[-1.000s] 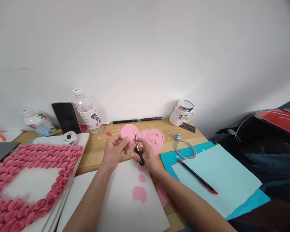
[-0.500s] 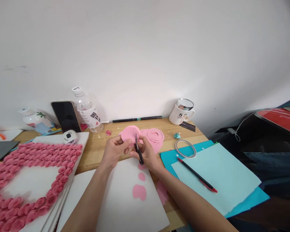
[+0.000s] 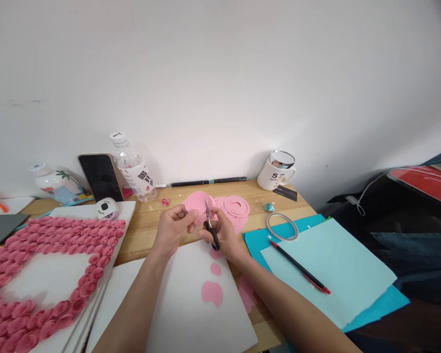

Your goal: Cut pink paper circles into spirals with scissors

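Between the thumb and fingers of my left hand (image 3: 172, 228) is a round pink paper disc (image 3: 196, 203). My right hand (image 3: 224, 233) grips small black-handled scissors (image 3: 212, 235), their blades pointing up against the disc's right edge. How deep the blades reach into the paper I cannot tell. Behind my right hand lie pink paper spirals (image 3: 237, 206) in a loose pile. Under my wrists is a white board (image 3: 191, 304) with pink paper scraps (image 3: 212, 292) on it.
A board with rolled pink paper roses (image 3: 84, 287) lies left. Behind it stand a phone (image 3: 101, 176) and a water bottle (image 3: 135, 171). At the right are a mug (image 3: 274, 171), a silver ring (image 3: 282, 226), and blue paper sheets (image 3: 334, 269) with a black-and-red pen (image 3: 301, 267).
The pink disc has turned and shifted slightly in my left fingers. The scissors' blades have tilted a little. Both hands stay in nearly the same place.
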A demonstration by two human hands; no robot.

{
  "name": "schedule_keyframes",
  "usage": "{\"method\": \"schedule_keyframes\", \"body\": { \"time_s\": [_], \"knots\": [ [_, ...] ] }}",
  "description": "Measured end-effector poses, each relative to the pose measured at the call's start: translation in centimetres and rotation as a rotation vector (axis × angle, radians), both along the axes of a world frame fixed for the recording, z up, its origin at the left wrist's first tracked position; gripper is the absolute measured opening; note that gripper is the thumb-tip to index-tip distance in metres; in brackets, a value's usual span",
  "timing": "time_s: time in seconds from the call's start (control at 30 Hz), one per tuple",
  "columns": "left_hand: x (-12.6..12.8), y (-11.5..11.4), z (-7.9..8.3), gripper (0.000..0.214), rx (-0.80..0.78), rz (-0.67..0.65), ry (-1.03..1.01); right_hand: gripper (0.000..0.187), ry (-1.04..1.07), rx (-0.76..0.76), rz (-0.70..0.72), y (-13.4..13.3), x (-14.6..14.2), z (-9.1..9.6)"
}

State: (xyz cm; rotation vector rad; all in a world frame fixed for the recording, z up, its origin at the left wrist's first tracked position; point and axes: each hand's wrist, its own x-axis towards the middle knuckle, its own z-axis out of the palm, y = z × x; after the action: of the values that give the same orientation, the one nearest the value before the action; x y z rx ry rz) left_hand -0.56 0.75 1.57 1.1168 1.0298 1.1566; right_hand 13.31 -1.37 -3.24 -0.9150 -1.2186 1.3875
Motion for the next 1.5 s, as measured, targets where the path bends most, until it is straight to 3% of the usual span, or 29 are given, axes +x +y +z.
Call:
{"method": "schedule_keyframes", "body": {
  "time_s": [0.5,0.9,1.5],
  "knots": [
    [0.2,0.0,0.2,0.02,-0.037,0.02,-0.093,0.057,-0.062,-0.017,0.006,-0.1,0.1,-0.2],
    [0.0,-0.1,0.0,0.031,0.018,-0.022,0.112,0.063,-0.007,0.035,-0.012,0.0,0.1,0.5],
    [-0.1,0.0,0.1,0.03,0.075,0.033,0.129,0.058,0.01,-0.007,0.0,0.0,0.2,0.4]
  ]
}}
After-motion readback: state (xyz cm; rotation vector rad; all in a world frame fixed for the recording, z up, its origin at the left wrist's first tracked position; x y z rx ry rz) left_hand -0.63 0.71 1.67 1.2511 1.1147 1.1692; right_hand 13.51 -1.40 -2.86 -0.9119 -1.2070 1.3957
